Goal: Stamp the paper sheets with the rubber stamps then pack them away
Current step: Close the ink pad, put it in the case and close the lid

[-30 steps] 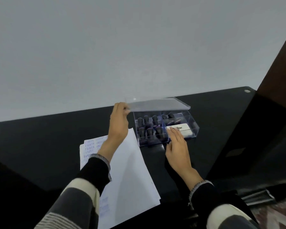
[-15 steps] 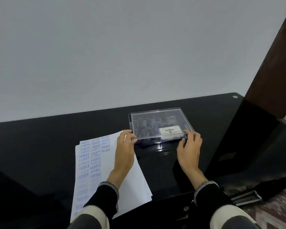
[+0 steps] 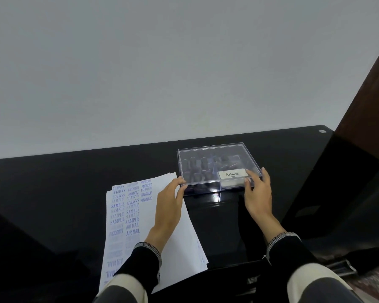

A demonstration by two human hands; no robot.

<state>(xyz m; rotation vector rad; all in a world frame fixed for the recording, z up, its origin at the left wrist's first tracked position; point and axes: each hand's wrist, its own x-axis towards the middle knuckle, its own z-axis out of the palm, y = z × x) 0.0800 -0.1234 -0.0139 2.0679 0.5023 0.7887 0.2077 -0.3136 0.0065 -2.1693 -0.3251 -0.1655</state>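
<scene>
The left hand lies over the paper sheets, its fingers nearly straight and its fingertips touching the near left corner of the clear plastic case. The right hand is at the near right corner of the case, fingers loosely bent, with the fingertips resting on the lid's edge by the white "Artline" label; whether they pinch the edge cannot be told. The 2 hands are apart, 1 at each near corner. The case stands on the black counter with its lid on, and the dark rubber stamps show dimly through it. The sheets lie just left of the case, printed in blue with SAMPLE, AMENDED, FRAGILE and AIR MAIL.
</scene>
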